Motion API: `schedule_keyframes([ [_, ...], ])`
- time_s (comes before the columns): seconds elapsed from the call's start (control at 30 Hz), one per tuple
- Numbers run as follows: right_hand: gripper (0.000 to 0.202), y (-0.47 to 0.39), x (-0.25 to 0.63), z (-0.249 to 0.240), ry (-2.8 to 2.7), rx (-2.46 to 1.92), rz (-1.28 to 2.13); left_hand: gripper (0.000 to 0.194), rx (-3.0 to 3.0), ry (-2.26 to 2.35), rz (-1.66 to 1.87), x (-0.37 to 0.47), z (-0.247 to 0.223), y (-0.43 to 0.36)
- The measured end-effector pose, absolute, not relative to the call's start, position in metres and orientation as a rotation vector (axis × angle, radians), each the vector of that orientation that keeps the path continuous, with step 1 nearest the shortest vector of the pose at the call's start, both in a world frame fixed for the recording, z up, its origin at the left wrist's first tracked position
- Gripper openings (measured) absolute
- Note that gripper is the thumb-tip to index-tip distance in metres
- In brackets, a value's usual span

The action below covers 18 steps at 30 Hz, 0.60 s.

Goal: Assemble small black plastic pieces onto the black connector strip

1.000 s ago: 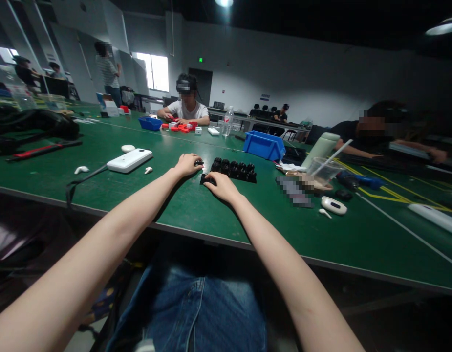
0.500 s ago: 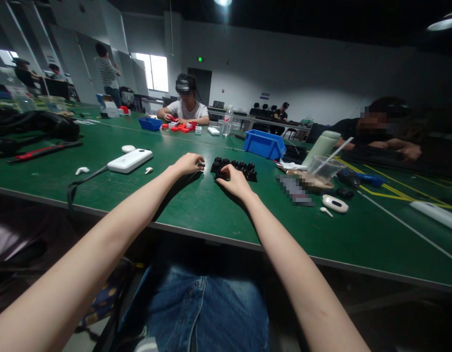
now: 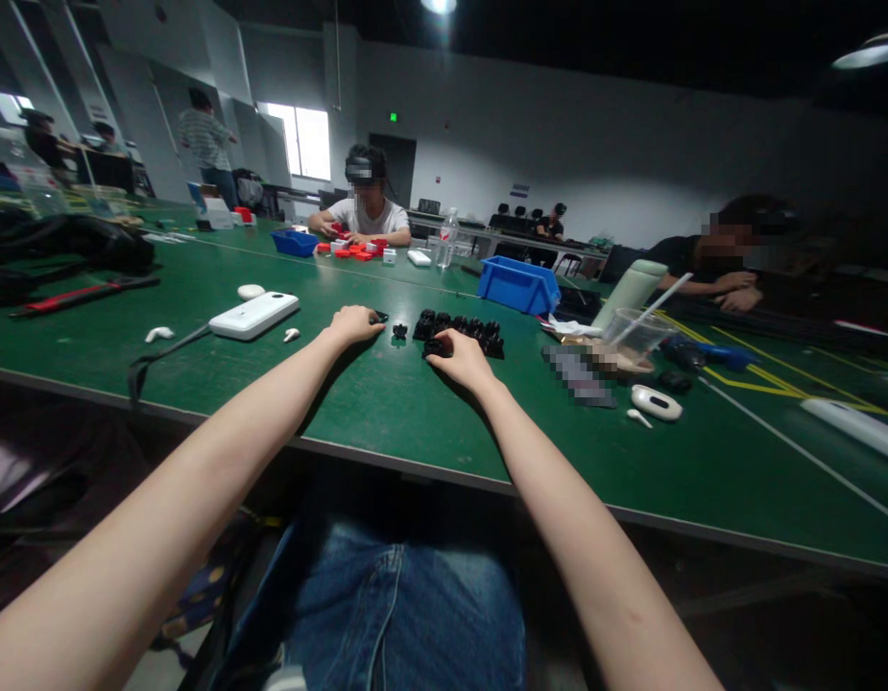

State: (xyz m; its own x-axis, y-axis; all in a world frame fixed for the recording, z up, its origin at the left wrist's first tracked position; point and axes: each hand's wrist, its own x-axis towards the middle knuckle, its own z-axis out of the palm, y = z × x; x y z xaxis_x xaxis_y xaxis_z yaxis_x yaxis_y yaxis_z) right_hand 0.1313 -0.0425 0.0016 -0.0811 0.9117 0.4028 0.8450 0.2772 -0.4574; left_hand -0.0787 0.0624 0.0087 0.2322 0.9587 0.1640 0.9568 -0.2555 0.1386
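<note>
My left hand (image 3: 353,324) rests on the green table (image 3: 386,403), its fingertips pinching a small black part (image 3: 378,316). Another small black piece (image 3: 399,331) lies loose just right of it. My right hand (image 3: 464,357) lies fingers curled on a black part (image 3: 435,347) at the near edge of a cluster of several black plastic parts (image 3: 464,330). Whether that part is lifted off the table is not visible.
A white power bank (image 3: 254,314) with a cable and white earbuds (image 3: 159,333) lie to the left. A blue bin (image 3: 519,284), a plastic cup with straw (image 3: 635,336) and a white earbud case (image 3: 656,402) sit to the right. Other people sit across the tables.
My left hand drew back slightly left, leaving one small black piece loose on the table. My right hand moved from the near side up to the black cluster and stays there.
</note>
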Motion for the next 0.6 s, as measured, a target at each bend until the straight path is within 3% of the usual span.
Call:
schedule_keyframes([
  [0.37,0.032,-0.044,0.131,0.001,-1.949,-1.583,0.177,0.034,2.482,1.910,0.435,-0.081,0.010,0.060],
  [0.6,0.031,-0.044,0.130,0.002,-1.914,-1.554,0.144,0.032,2.329,1.979,0.835,-0.075,0.026,0.052],
])
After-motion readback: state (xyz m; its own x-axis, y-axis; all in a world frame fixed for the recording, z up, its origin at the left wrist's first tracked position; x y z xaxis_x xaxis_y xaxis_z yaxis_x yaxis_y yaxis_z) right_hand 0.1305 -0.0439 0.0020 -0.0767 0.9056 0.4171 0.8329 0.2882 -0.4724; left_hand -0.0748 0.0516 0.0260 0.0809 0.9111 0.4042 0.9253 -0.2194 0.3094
